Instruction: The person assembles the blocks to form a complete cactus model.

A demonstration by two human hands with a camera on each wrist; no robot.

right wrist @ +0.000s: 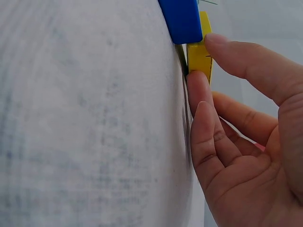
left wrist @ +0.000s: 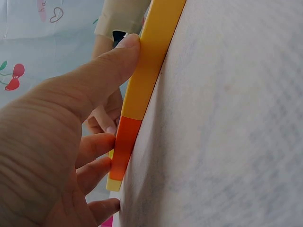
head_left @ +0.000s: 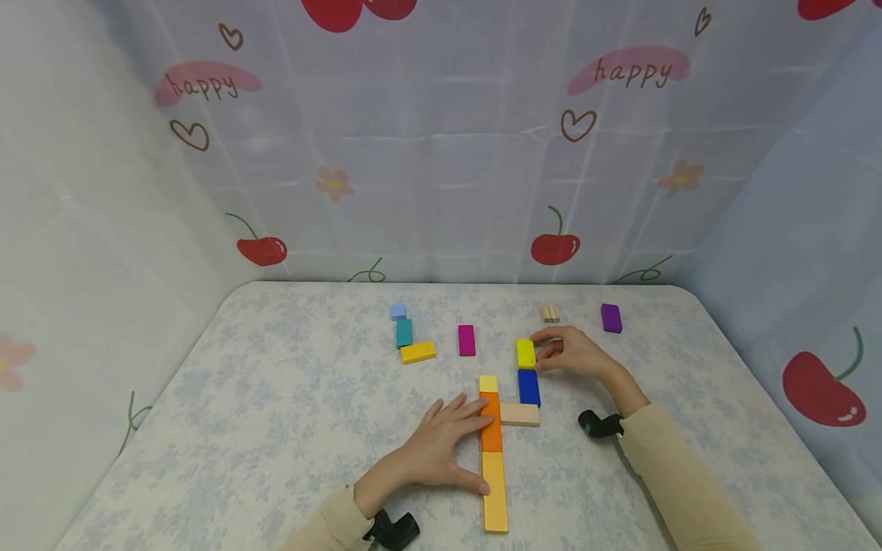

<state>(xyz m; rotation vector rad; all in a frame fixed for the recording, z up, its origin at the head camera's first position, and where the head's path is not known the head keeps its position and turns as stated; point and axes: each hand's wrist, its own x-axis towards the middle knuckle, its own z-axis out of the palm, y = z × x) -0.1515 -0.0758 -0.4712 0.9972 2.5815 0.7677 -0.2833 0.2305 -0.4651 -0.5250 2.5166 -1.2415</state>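
1. Right hand [head_left: 577, 353]: narrow grip, thumb and fingertips pinching the bright yellow block [head_left: 526, 354].
2. Left hand [head_left: 437, 448]: wide grip, fingers spread at the orange block [head_left: 492, 438], thumb against the long amber block [head_left: 494, 509].
3. The bright yellow block lies end to end with the blue block [head_left: 529, 388], beyond the plain wooden block [head_left: 520, 415] beside the orange one.
4. A pale yellow block [head_left: 488, 383] caps the orange one's far end.
5. Farther out on the bench [head_left: 276, 383]: magenta block [head_left: 466, 340], teal block [head_left: 404, 334], purple block [head_left: 611, 318].
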